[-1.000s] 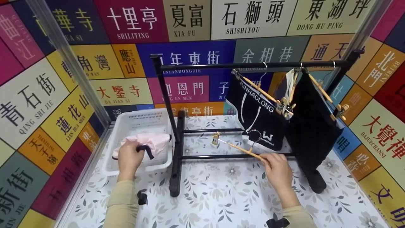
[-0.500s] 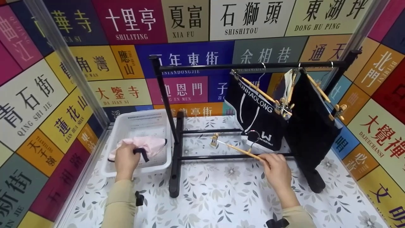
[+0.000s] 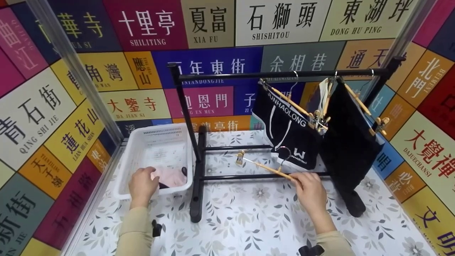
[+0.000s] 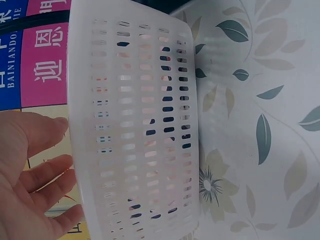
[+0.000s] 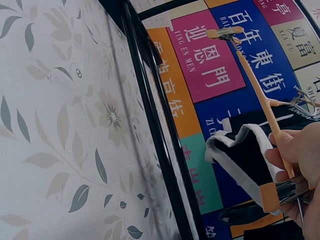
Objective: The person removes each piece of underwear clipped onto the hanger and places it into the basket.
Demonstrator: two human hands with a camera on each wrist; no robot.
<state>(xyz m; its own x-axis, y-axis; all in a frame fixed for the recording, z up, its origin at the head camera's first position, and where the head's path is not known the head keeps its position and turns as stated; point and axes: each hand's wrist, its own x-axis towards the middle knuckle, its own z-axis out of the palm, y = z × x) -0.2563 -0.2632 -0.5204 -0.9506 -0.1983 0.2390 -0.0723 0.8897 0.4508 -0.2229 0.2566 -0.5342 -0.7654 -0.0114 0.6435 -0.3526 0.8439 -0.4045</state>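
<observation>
I read JUNHAOLONG on hanging black briefs | SHILITING on wall | right hand grips clip hanger before rack | left hand, fingers relaxed, by pink garment in basket

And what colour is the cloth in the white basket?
The cloth is pale pink with dark parts, seen best in the head view.

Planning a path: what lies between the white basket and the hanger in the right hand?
The rack's left upright and foot bar stand between the white basket and the hanger, with some floral tabletop, as the head view shows.
</observation>
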